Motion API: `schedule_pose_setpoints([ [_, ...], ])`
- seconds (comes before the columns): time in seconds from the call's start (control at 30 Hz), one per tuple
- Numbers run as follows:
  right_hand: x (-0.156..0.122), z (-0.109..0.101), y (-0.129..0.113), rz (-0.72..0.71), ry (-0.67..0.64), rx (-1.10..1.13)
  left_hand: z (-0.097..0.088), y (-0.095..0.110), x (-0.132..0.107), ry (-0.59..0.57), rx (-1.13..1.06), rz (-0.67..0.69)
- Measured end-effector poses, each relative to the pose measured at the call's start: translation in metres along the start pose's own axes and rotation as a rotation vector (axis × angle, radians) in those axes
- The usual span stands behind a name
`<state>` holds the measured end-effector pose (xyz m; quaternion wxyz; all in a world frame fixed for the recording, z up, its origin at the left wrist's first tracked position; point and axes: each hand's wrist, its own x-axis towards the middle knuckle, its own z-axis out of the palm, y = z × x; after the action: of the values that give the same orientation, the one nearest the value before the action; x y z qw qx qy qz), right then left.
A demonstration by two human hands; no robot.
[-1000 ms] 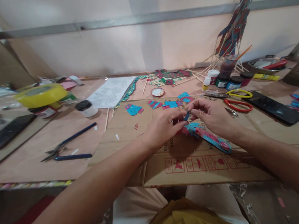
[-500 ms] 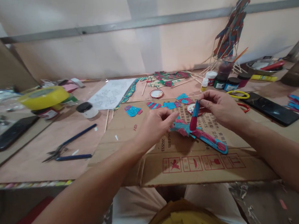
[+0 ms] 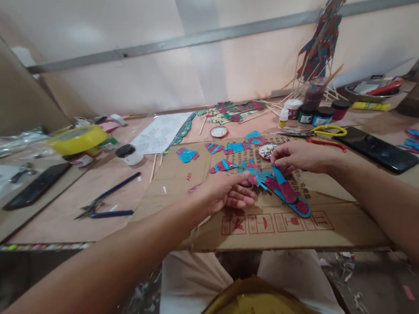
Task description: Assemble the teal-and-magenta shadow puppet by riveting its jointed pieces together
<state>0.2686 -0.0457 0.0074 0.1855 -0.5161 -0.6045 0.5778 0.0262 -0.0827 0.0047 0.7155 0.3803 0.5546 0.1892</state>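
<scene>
My right hand (image 3: 301, 157) pinches the top end of a narrow blue-and-crimson painted piece (image 3: 285, 186). That piece lies along a longer painted strip with a rounded end (image 3: 302, 208). The strip joins a jagged blue-and-crimson cutout (image 3: 255, 173) on the cardboard sheet (image 3: 207, 231). Beside the cutout, my left hand (image 3: 235, 193) is turned partly palm up, fingers loosely spread and holding nothing. A striped piece (image 3: 222, 166) lies just beyond it, with a blue piece (image 3: 187, 154) farther left. A round lid with small bits (image 3: 267, 151) sits behind my right fingers.
Blue-handled pliers (image 3: 109, 198) lie on the left, near a black-capped jar (image 3: 129, 154) and yellow tape (image 3: 77, 139). Yellow-handled scissors (image 3: 326, 130), a red-handled tool (image 3: 326, 144) and a phone (image 3: 376, 149) lie right. Paint jars (image 3: 323, 116) and drawings (image 3: 161, 132) stand behind.
The narrow piece has swung from standing upright down onto the long strip, my right hand lowering with it. My left hand has moved down and opened, turning its palm up.
</scene>
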Motion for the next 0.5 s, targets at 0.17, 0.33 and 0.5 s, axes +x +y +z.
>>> schedule_pose_setpoints([
  [0.17, 0.001, 0.005, 0.002, -0.026, -0.053, -0.009, 0.016, 0.001, 0.009, 0.016, -0.012, 0.081],
  [0.33, -0.001, 0.008, -0.002, -0.071, -0.088, -0.041, 0.024, -0.005, 0.019, 0.064, 0.085, 0.2],
  [0.5, -0.005, 0.003, -0.011, -0.247, 0.032, -0.181, 0.024, 0.006, 0.026, 0.176, 0.151, 0.491],
])
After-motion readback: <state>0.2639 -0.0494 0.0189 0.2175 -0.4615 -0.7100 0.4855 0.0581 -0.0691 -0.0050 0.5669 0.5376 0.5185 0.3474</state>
